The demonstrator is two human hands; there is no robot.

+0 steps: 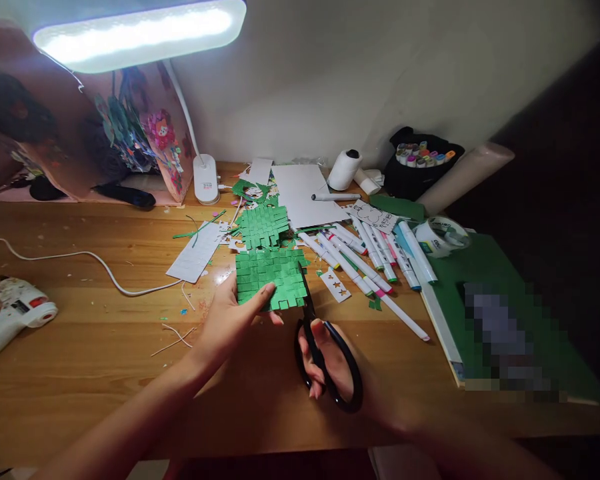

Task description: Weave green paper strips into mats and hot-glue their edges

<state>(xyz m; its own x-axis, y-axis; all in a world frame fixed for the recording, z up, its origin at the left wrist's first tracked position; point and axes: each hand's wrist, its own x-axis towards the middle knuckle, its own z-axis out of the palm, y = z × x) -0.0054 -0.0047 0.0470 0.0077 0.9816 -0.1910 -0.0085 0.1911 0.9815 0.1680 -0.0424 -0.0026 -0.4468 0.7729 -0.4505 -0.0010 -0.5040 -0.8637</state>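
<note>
My left hand [230, 320] pinches the lower left edge of a green woven paper mat [270, 277], thumb on top, and holds it just above the wooden desk [80, 360]. My right hand [333, 363] grips black-handled scissors [325, 353] with fingers through the loops. The blades point up along the mat's right edge. A second green woven mat [263, 225] lies just behind the first.
Several white markers [365, 257] lie scattered to the right, beside a tape roll [440, 237] and a green cutting mat [485, 280]. A glue gun [13, 313] and its cable [80, 257] rest at left. A desk lamp [205, 177], paper scraps and a marker bag [420, 163] stand behind.
</note>
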